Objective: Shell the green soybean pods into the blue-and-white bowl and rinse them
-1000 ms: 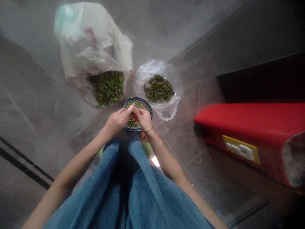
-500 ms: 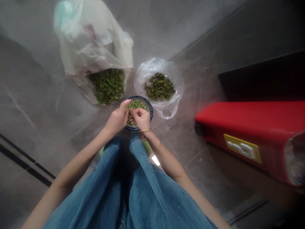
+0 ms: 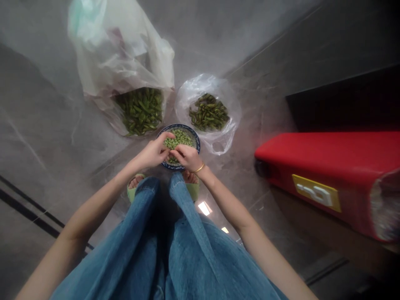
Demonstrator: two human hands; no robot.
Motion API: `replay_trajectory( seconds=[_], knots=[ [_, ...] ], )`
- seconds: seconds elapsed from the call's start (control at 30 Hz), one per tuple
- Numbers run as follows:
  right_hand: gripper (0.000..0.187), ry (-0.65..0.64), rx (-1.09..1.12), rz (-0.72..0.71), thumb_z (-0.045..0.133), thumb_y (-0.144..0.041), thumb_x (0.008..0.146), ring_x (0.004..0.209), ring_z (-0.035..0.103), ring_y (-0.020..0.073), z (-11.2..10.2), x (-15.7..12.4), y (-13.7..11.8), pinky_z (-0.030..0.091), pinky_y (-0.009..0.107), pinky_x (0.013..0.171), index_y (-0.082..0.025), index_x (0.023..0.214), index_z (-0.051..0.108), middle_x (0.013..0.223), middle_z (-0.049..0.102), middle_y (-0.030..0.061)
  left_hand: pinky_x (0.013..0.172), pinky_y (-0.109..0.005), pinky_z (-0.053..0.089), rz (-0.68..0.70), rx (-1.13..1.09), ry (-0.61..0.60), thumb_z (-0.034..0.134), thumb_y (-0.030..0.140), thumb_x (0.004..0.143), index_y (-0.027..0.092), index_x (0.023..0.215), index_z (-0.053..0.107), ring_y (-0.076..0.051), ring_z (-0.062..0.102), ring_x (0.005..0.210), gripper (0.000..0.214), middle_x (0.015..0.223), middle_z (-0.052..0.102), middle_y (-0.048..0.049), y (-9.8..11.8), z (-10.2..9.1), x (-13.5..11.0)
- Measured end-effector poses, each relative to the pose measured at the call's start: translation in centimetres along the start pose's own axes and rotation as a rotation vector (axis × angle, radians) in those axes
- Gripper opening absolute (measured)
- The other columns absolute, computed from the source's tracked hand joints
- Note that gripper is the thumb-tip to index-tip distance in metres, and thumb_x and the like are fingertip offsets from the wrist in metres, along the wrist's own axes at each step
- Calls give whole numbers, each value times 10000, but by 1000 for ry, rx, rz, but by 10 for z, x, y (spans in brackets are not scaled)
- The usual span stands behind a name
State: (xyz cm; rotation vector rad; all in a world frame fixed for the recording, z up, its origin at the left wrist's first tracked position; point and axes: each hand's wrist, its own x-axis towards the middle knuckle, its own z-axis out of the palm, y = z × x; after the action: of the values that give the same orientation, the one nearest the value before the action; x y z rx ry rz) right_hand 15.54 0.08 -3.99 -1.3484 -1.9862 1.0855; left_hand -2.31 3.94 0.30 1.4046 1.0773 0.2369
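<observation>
Over a blue-and-white patterned bowl, my left hand and my right hand meet with their fingertips close together. Shelled green beans lie in the bowl. My left hand is closed at the thumb, its index finger arched over the beans. The right thumb and fingers pinch together. Whatever sits between the fingertips is too small and hidden to make out. Beyond the bowl at left, green bean pods fill the mouth of a large white plastic bag. Duller pods lie in a clear plastic bag at right.
A red bin with a yellow label and a plastic liner stands at the right. My feet in green slippers are just behind the bowl. Grey tiles cover the floor, and a dark wall base runs along the upper right.
My hands have lowered slightly toward me, and both wrists have spread outward. The right hand has turned, and more of the beans and both slippers show now.
</observation>
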Motion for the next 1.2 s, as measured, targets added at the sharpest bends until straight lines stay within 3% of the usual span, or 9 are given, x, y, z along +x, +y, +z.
replay_trajectory(
  seconds=[0.13,0.2,0.27,0.4,0.57,0.77,0.83,0.97,1.2],
  knots=[
    [481,-60,89,-96,371,-564,942,646,551,142,-5,1,2,450,275,659,-186,723,572,662,596,43,506,-226,501,-129,-335,-107,552,196,778,156,1174,409,-144,624,477,423,520,591,67,-15,0,6],
    [452,-44,222,-8,453,-595,897,635,560,137,-5,2,1,467,279,647,-187,759,591,687,618,37,528,-240,525,-137,-389,-71,579,226,779,153,1193,396,-152,647,506,459,552,616,55,-18,0,8],
    [441,-2,425,192,540,-632,828,574,551,123,-4,4,1,476,273,582,-194,802,589,692,627,15,564,-245,544,-86,-373,42,573,229,796,160,1231,378,-157,674,565,481,601,645,40,-17,2,9],
    [522,77,810,557,664,-700,659,467,515,103,3,6,-1,459,249,447,-214,807,543,617,600,-35,638,-253,565,35,-210,245,551,203,825,184,1252,417,-156,696,652,448,678,676,22,-7,8,6],
    [555,174,1007,681,789,-619,537,520,558,96,9,8,-9,499,227,501,-215,843,563,619,620,-52,723,-229,562,81,59,348,575,151,820,194,1265,444,-137,712,770,466,852,721,1,4,10,-1],
    [478,230,1133,878,752,-617,587,573,609,98,13,11,-19,523,217,547,-195,744,591,668,671,-17,840,-272,544,268,420,404,550,114,842,179,1218,490,-157,698,911,386,970,719,-34,6,14,-3],
    [480,238,1112,902,760,-622,567,550,605,100,15,12,-23,513,214,515,-191,679,582,639,671,-11,854,-269,539,294,446,422,547,97,833,179,1204,498,-154,695,920,383,974,715,-37,6,15,-3],
    [513,262,1095,865,784,-635,507,517,615,103,14,11,-28,524,213,504,-191,596,543,577,662,-16,750,-206,533,202,322,424,582,82,805,188,1222,455,-109,695,787,449,875,712,9,11,13,-6],
    [480,297,1086,798,814,-586,510,525,641,108,11,5,-34,583,243,583,-184,688,620,581,664,-30,619,-171,491,90,85,468,595,95,761,193,1050,427,-86,665,646,348,728,668,56,10,16,-4]
  ],
)
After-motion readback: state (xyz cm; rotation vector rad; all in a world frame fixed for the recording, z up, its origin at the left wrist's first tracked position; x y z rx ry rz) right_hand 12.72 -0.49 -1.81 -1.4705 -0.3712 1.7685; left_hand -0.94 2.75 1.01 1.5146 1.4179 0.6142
